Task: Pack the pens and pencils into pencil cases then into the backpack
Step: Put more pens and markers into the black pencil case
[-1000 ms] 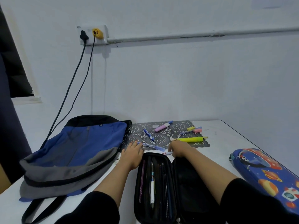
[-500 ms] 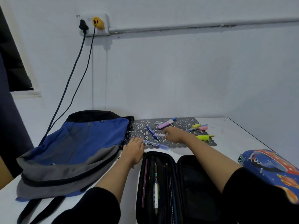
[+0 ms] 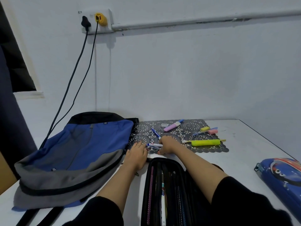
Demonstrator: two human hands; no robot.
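Note:
A black pencil case (image 3: 162, 185) lies open in front of me with several pens in its left half. Just beyond its far end my right hand (image 3: 168, 145) grips white-and-blue pens (image 3: 154, 145) at the near edge of the patterned mat (image 3: 192, 126). My left hand (image 3: 137, 154) rests flat on the table beside the case, its fingertips at the pens' tips. A blue pen (image 3: 155, 132), a purple highlighter (image 3: 172, 127), a yellow highlighter (image 3: 205, 142) and a blue pencil (image 3: 199, 133) lie loose on the mat. The blue-grey backpack (image 3: 78, 152) lies flat at left.
A blue cartoon pencil case (image 3: 280, 175) sits shut at the table's right edge. On the mat are also a white sharpener (image 3: 164, 125), a yellow eraser (image 3: 204, 128) and a pink eraser (image 3: 213, 131). Two cables (image 3: 76, 75) hang from a wall socket down behind the backpack.
My right hand reached out onto the mat, took a white pen and drew back toward my left hand. The left hand stayed beside the case.

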